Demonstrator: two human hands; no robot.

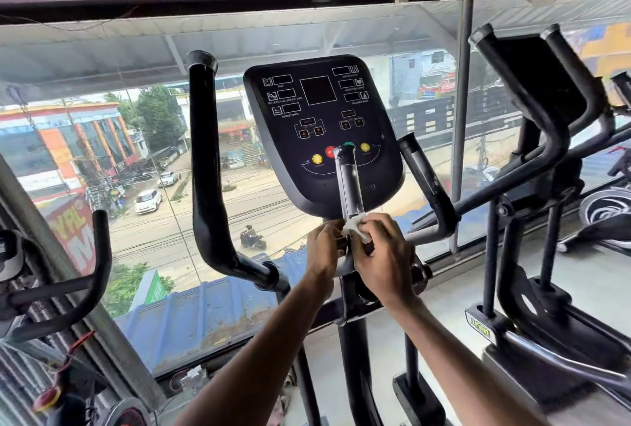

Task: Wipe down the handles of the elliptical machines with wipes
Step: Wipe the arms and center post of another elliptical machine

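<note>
An elliptical stands in front of me with a black console [321, 125]. A short upright sensor handle [349, 183] rises in front of the console. My right hand [382, 255] holds a white wipe [355, 229] against the base of this handle, fingers curled round it. My left hand [324, 248] grips the bar just left of the wipe. A second short handle [423, 180] leans to the right. The long curved left handle [205, 166] stands apart, untouched.
A large window [136, 159] lies behind the machine, overlooking a street. A second elliptical [532, 125] stands close on the right. Part of an exercise bike handlebar [85, 275] is at the left. The machine's post [355, 357] drops between my forearms.
</note>
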